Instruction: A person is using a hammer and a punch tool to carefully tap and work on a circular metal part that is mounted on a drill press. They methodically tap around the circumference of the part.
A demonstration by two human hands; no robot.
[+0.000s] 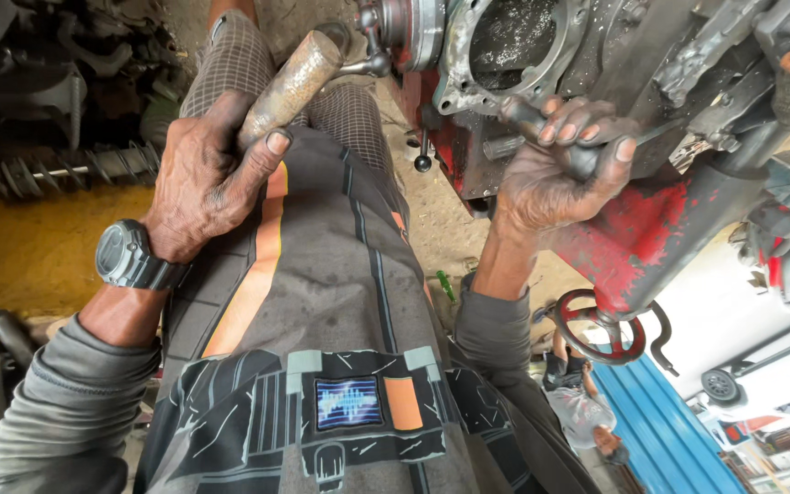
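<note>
We see our left hand (pixel 208 169) at about nine o'clock in the view, closed tight around a worn, rusty hammer handle (pixel 290 87); the thumb presses along its underside and the handle runs up toward one o'clock, its far end passing out of clear sight near a small chrome lever (pixel 372 62). A dark wristwatch (pixel 127 256) sits on that wrist, above a grey sleeve (pixel 66 402).

Our right hand (pixel 560 169), at about two o'clock, is curled shut around the dark grip of a chisel-like tool (pixel 541 128), fingers wrapped over the top and thumb tucked at the right. Its thin shaft points toward three o'clock and lies against the grimy engine block (pixel 614 55), just below the block's round opening (pixel 509 37) at twelve o'clock. The two hands are well apart, with our grey printed shirt (pixel 322 302) between them. A red, paint-chipped housing (pixel 651 238) lies under the right hand, toward four o'clock.
</note>
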